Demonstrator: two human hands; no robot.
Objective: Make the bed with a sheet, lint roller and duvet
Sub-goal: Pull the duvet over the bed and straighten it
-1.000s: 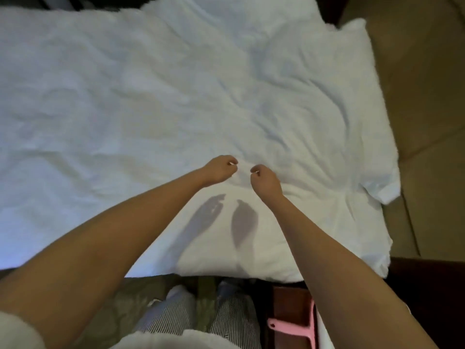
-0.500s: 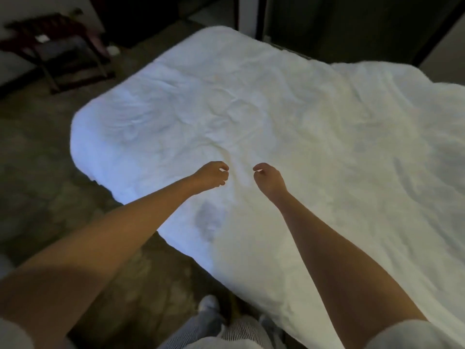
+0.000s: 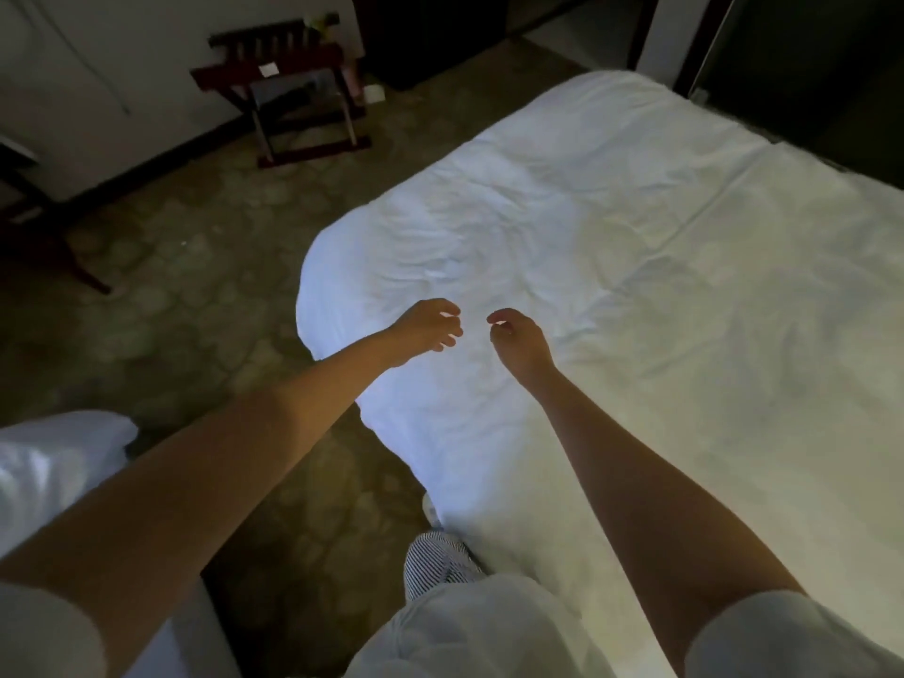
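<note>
A white wrinkled duvet [image 3: 611, 266] covers the bed from the middle of the view to the right edge. Its near corner hangs rounded over the bed's left side. Both my arms reach forward over that corner. My left hand [image 3: 430, 325] hovers just above the cloth with its fingers loosely spread and curved, holding nothing. My right hand [image 3: 521, 342] hangs a hand's width to the right of it, fingers loosely curled downward, also holding nothing. No lint roller is in view.
Patterned carpet [image 3: 195, 286] lies left of the bed. A dark wooden luggage rack [image 3: 288, 105] stands by the far wall. A heap of white bedding [image 3: 58, 462] sits at the lower left. My striped trouser leg [image 3: 435, 560] is against the bed's side.
The view has swung left along the bed, bringing the floor and luggage rack into sight. Both hands stay side by side over the duvet, and the left hand's fingers have loosened.
</note>
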